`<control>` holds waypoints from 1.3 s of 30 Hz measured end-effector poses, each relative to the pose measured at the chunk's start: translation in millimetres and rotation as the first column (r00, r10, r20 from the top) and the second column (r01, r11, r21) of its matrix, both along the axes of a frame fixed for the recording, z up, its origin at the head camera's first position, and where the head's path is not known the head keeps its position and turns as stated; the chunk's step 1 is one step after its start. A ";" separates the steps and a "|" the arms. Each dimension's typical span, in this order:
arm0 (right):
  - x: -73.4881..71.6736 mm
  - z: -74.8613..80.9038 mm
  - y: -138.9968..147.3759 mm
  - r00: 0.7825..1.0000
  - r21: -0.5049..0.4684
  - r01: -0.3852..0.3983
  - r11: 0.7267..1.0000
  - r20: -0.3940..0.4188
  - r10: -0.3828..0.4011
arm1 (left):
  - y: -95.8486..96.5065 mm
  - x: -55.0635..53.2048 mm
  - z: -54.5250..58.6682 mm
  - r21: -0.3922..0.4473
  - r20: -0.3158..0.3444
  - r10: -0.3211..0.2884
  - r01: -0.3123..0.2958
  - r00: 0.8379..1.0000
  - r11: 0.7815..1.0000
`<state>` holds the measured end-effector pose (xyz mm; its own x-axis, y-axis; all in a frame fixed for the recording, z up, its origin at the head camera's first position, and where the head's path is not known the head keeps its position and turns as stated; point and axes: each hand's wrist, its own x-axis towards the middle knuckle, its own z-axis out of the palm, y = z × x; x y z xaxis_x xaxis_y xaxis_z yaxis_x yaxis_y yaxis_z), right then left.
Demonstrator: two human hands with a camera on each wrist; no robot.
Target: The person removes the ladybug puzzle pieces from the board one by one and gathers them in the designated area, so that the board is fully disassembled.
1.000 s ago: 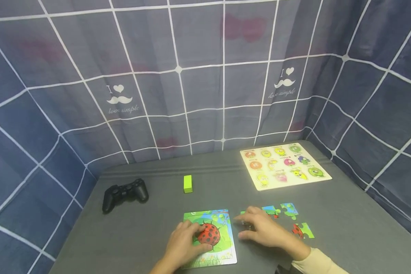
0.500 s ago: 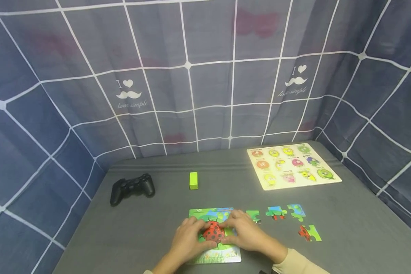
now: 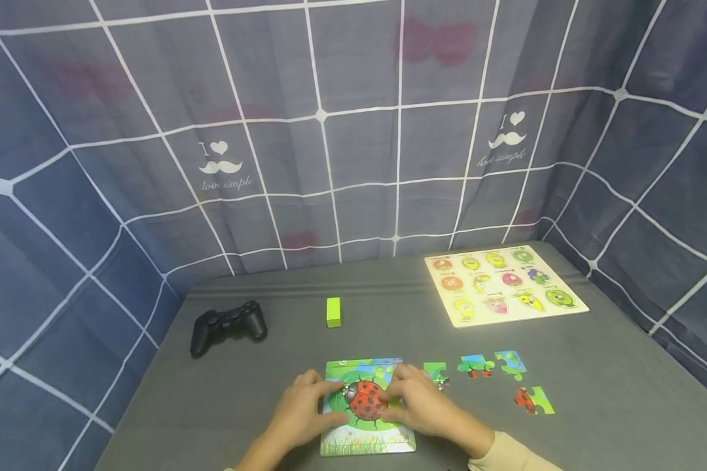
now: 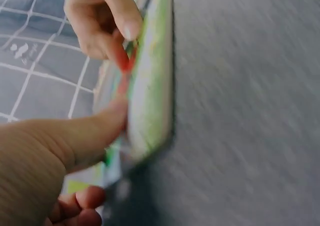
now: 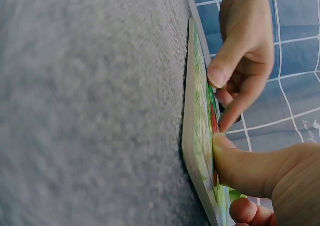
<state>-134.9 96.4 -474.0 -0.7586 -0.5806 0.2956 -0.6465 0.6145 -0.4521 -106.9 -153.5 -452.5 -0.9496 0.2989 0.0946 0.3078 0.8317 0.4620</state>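
Observation:
A jigsaw puzzle board (image 3: 368, 448) with a red ladybird picture lies flat in front of me in the head view. My left hand (image 3: 297, 409) rests at its left side, thumb and index finger spread, their tips on the picture beside the ladybird's head. From the right, my right hand (image 3: 421, 402) touches the board, its thumb and index fingertips at the ladybird's rear. Both wrist views show the thumbs pressing on the board's face; the left one is blurred. Just beyond the right hand lies a green puzzle piece (image 3: 435, 371).
More loose pieces lie to the right: a blue and red piece (image 3: 475, 366), a blue-green piece (image 3: 510, 364) and a red-green piece (image 3: 533, 400). Farther back are a fruit picture board (image 3: 495, 320), a lime-green block (image 3: 333, 312) and a black game controller (image 3: 228, 326). A checked curtain (image 3: 353, 150) encloses the table.
My right hand has come left from beside the board onto the picture. The left hand has drawn back leftward, uncovering the ladybird's head. The head view has shifted slightly.

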 end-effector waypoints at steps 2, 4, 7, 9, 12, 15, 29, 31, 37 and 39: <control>0.6 1.6 -0.2 1.000 -0.005 -0.002 1.000 0.005 0.002 | -4.2 0.4 -0.8 0.024 0.014 -0.003 0.003 1.000 1.000; 0.9 3.0 -1.0 1.000 0.004 0.002 1.000 0.010 -0.002 | -6.1 0.1 -2.8 0.041 0.019 -0.008 0.007 1.000 0.999; 0.7 4.8 -3.2 0.999 0.036 0.026 0.999 0.025 -0.027 | -6.5 0.0 -5.4 0.043 0.012 -0.003 0.002 1.000 0.999; 0.3 5.5 -5.1 0.998 0.062 0.044 0.997 0.041 -0.046 | -6.2 0.1 -6.4 0.034 0.002 0.000 0.000 1.000 0.999; 0.3 5.9 -7.5 0.996 0.083 0.060 0.995 0.059 -0.065 | -5.4 0.9 -7.0 0.024 -0.017 -0.001 0.001 1.000 1.000; 0.2 6.6 -9.3 0.996 0.078 0.063 0.995 0.059 -0.068 | -5.2 1.1 -7.5 0.021 -0.032 0.001 0.000 0.999 1.000; -2.0 9.7 -11.0 0.984 0.012 0.007 1.000 0.177 -0.009 | -4.5 7.6 -8.3 0.044 -0.018 0.012 -0.011 1.000 0.999; -2.0 9.9 -10.8 0.985 -0.005 -0.006 1.000 0.172 0.006 | -3.8 8.5 -9.2 0.048 -0.022 0.019 -0.018 1.000 0.999; -2.8 9.9 -13.2 0.984 -0.101 -0.052 0.994 0.165 0.068 | -3.8 8.0 -11.5 0.048 -0.020 0.031 -0.030 0.999 0.998; -3.3 10.0 -13.8 0.973 -0.148 -0.067 0.987 0.209 0.097 | -4.3 7.6 -12.0 0.052 -0.022 0.032 -0.031 0.999 0.998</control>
<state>-138.2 82.6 -464.0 -0.7646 -0.6084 0.2128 -0.5704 0.4848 -0.6631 -99.4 -157.8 -464.5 -0.9558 0.2632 0.1309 0.2929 0.8163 0.4978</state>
